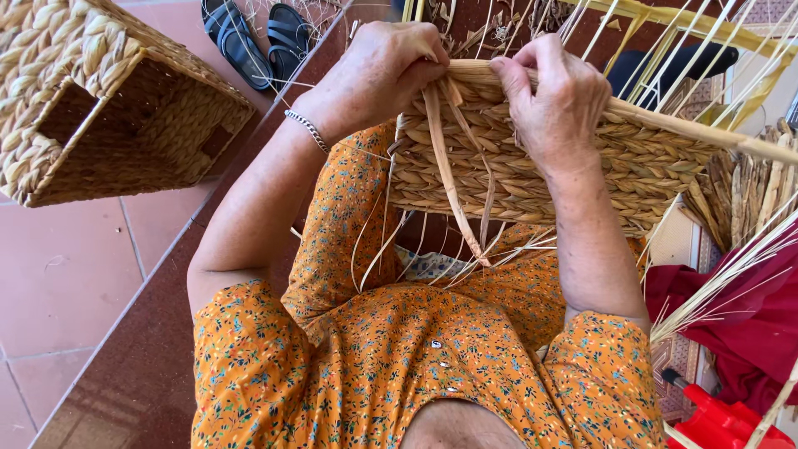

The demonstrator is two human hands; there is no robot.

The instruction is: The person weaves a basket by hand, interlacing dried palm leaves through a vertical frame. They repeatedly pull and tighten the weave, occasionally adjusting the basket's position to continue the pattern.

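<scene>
The half-woven tan straw basket panel (532,158) rests on the lap of a person in an orange floral dress (399,357); its long axis runs left to right, its rim edge pointing away from the person. Its right end is cut off behind loose straw stalks (723,283). The left hand (378,71) pinches one flat straw strand (449,183) at the panel's rim, grip closed on it; the fingertips are hidden. The right hand (553,96) clamps over the rim, fingers hidden behind it. Left of the panel: one finished woven straw basket (100,100) and two black sandals (258,37).
</scene>
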